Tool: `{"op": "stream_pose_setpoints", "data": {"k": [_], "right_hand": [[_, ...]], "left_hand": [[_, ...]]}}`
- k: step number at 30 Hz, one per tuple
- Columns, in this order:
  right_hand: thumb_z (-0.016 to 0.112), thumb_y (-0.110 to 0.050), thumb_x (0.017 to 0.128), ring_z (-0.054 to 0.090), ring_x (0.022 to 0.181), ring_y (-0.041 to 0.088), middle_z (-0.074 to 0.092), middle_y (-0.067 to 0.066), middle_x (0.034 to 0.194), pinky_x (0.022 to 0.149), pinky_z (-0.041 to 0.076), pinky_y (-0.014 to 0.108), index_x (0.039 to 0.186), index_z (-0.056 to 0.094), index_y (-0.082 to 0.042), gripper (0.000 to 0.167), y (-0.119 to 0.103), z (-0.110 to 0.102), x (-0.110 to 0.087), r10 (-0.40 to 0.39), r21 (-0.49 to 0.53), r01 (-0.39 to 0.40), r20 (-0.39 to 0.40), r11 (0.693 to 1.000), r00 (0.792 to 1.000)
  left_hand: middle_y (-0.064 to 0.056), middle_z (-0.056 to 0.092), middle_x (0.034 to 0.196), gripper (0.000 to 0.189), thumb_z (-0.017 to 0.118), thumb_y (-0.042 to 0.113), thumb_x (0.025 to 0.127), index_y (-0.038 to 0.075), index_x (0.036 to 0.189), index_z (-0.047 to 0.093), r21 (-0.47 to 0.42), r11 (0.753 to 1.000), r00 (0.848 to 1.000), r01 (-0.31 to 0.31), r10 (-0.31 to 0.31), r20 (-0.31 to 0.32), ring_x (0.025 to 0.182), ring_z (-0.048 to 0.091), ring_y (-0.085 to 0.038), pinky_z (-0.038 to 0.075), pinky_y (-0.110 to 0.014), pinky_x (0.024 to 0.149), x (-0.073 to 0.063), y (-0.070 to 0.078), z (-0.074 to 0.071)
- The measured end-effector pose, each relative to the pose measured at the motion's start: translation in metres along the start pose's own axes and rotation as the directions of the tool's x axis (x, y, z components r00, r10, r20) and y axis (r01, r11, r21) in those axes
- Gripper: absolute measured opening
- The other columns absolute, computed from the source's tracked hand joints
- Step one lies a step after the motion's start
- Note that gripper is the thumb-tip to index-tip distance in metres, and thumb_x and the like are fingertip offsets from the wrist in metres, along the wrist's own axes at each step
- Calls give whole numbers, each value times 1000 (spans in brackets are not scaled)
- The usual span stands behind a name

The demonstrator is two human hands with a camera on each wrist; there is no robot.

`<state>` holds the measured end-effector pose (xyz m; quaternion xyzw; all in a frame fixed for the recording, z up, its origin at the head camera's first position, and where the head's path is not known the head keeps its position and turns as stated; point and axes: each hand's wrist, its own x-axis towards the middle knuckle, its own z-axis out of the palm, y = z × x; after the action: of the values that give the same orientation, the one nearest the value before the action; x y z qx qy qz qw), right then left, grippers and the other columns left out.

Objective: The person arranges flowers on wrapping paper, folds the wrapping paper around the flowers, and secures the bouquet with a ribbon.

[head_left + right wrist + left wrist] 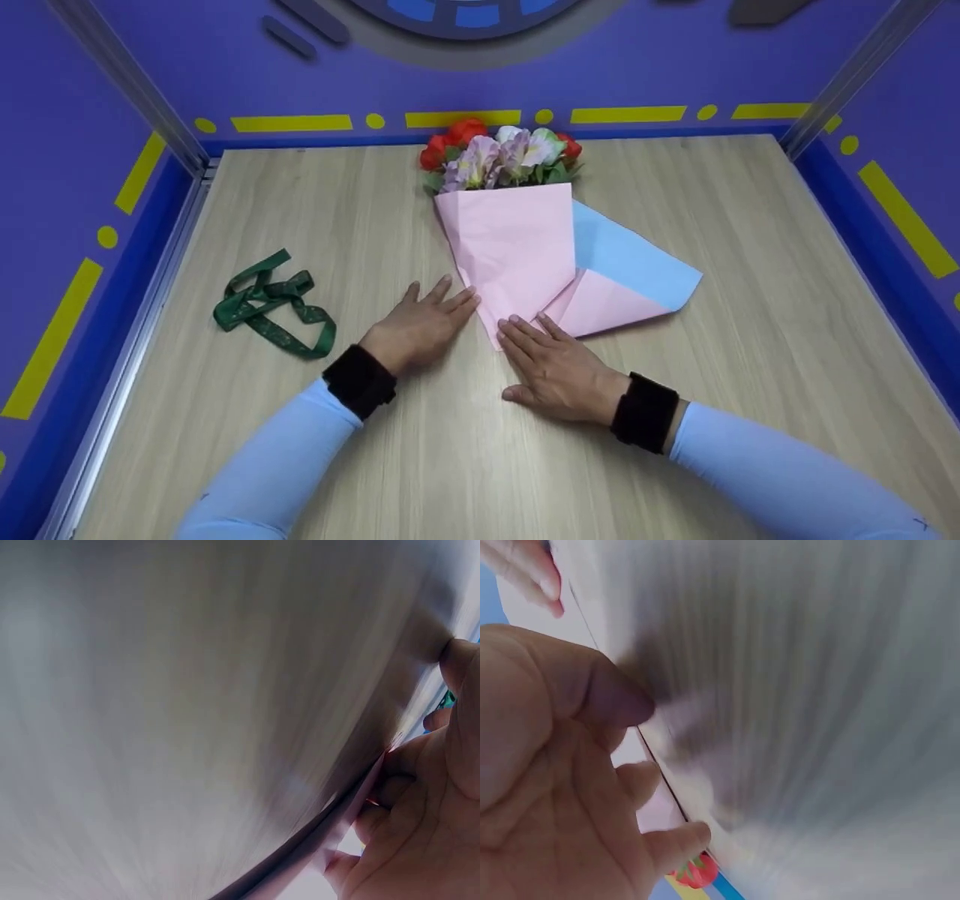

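Note:
A bouquet of red, lilac and white flowers (501,156) lies on the table, its stems hidden in wrapping paper (517,232) that is pink on one side and light blue on the other. The left flap is folded across the front; the right part spreads out with its blue side showing and its lower edge turned up pink. My left hand (424,322) touches the paper's left edge with extended fingertips. With fingers stretched out, my right hand (559,371) rests on the paper near its pointed lower end. In the left wrist view, a red flower (696,871) shows beyond the left hand.
A loosely tangled green ribbon (274,304) lies on the wooden table (750,337) left of the bouquet. Purple-blue panels (675,67) with yellow marks stand along the back and both sides.

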<state>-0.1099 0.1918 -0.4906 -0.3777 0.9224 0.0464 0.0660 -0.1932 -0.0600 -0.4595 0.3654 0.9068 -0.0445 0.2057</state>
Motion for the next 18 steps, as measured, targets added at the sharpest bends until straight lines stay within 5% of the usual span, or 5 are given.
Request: {"op": "stream_pose_setpoints", "data": {"k": [4,8,12,15,18], "right_hand": [[34,-62,110,24,162,31,27,18,173,130,20,55,164,31,1,83,0,1,-1,-3,5,3,-6,1000,1000],[36,-61,110,26,161,32,28,19,172,130,21,56,163,32,2,82,1,2,-2,-9,9,9,-21,1000,1000],[36,-61,110,26,161,33,29,19,172,130,21,56,163,33,2,82,0,2,-2,-17,7,17,-28,1000,999],[36,-61,110,26,161,32,28,19,172,130,21,56,163,33,1,82,0,1,-1,-16,-6,16,-25,1000,1000],[37,-61,110,26,161,32,29,19,172,129,22,55,163,33,2,82,0,1,0,-15,-14,15,-33,1000,999]], "left_hand": [[-5,19,177,60,41,12,112,10,169,20,28,1000,999,7,-6,-35,164,13,-34,22,-64,127,1,8,4],[-18,19,175,56,37,14,113,-1,166,24,-90,996,997,-5,-2,-71,164,14,-35,22,-55,130,10,11,3],[-23,7,176,73,37,42,114,-5,166,15,-176,984,997,35,-46,-59,164,7,-36,16,-52,132,16,13,7],[-20,3,176,95,39,66,107,-2,168,10,-135,987,995,88,-94,-32,164,3,-36,11,-61,130,16,17,10],[-20,3,177,102,38,73,104,0,168,8,-81,988,992,128,-129,-6,164,0,-37,7,-66,129,15,22,6]]}}
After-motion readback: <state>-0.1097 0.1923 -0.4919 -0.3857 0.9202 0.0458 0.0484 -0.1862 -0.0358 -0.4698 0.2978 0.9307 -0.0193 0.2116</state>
